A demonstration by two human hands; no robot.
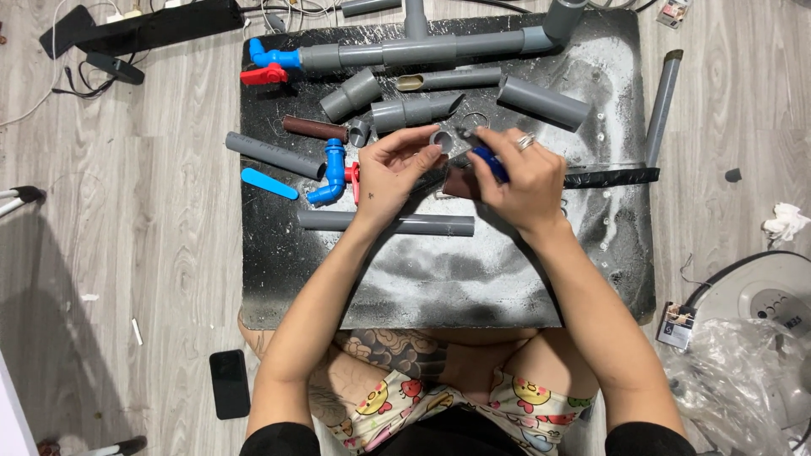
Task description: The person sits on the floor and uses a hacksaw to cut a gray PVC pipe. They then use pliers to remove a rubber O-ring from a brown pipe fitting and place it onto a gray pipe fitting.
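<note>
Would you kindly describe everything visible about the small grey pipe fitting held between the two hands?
The small grey pipe fitting is a short ring-shaped collar, seemingly plastic, with its round opening facing the camera. The left hand pinches it at the fingertips above the black mat. The right hand, holding a blue-handled tool, meets it from the right. Its far side is hidden.

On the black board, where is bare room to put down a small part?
The near half of the black board is bare, below the long grey pipe. The far half is crowded with grey pipe pieces and blue valves around the left hand and right hand.
</note>
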